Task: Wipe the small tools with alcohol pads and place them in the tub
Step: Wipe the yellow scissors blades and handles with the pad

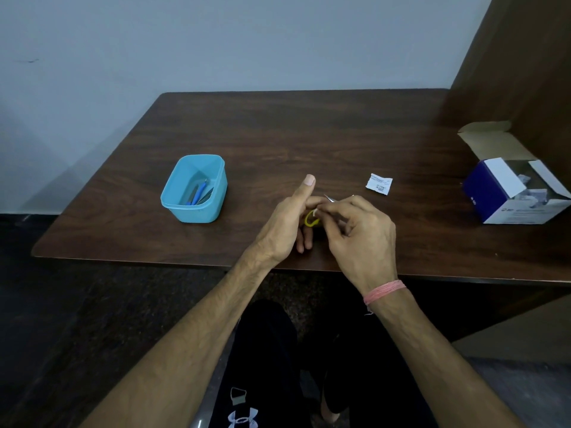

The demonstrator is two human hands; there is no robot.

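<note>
Both hands meet over the middle of the dark wooden table (309, 128). My left hand (285, 223) holds small scissors with a yellow handle loop (310, 219), its thumb sticking up. Their thin metal tips (328, 197) poke out between the hands. My right hand (361, 233) pinches a small white pad (315, 212) against the tool. The blue plastic tub (194, 188) stands to the left, apart from both hands, with blue-handled and grey tools (199, 193) lying inside.
An empty torn pad wrapper (379, 184) lies on the table right of the hands. An open blue-and-white box of pads (513, 193) stands at the right edge beside a brown wall panel. The table's front edge runs just below my wrists.
</note>
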